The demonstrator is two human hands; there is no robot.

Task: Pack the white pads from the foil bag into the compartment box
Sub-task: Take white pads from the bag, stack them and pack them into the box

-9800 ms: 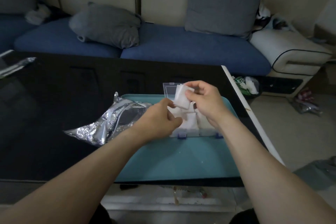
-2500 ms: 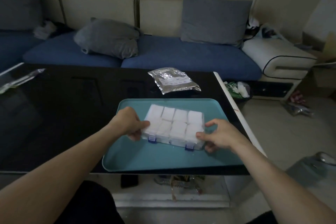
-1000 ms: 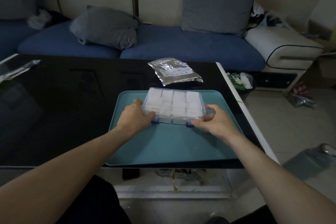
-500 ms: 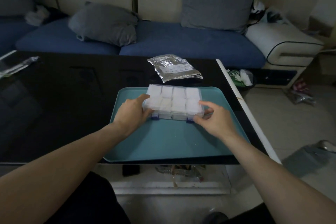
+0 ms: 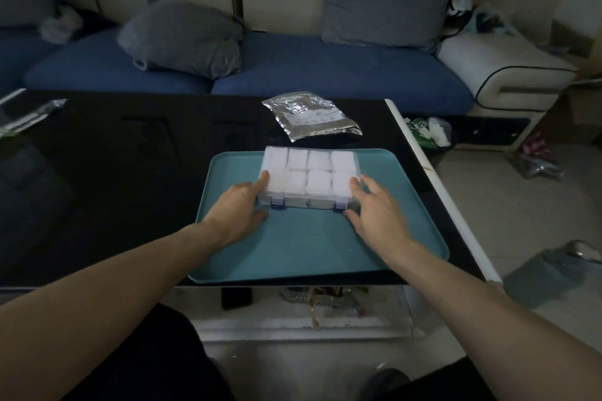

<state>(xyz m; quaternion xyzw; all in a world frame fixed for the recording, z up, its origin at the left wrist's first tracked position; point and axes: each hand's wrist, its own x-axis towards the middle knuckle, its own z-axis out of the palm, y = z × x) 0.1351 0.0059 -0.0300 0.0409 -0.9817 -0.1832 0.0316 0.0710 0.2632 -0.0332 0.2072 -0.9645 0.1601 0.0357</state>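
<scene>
At the far left edge of the black tabletop (image 5: 97, 172) lies a clear plastic sleeve (image 5: 27, 117), well apart from everything else. Toward the right end of the tabletop sits a teal tray (image 5: 293, 247), its near rim along the tabletop's near edge. Left hand (image 5: 239, 213): on the tray, against the left end of the compartment box (image 5: 309, 177); fingers nearly straight, fingertip lying on the box's top left edge, thumb down on the tray just before the near left corner. The box stands in the far half of the tray, close to its far rim, lid down, two blue latches on the near side. White pads (image 5: 317, 181) fill all eight compartments, two rows of four, seen through the clear lid. Right hand (image 5: 378, 208): mirrors the other at the box's right end, fingers loosely extended and touching the right wall, thumb on the tray by the near right corner. Beyond the tray's far rim, the foil bag (image 5: 309, 115) lies flat on the tabletop, label up, near the far edge. Behind the tabletop, a blue sofa (image 5: 325, 75) with grey cushions.
</scene>
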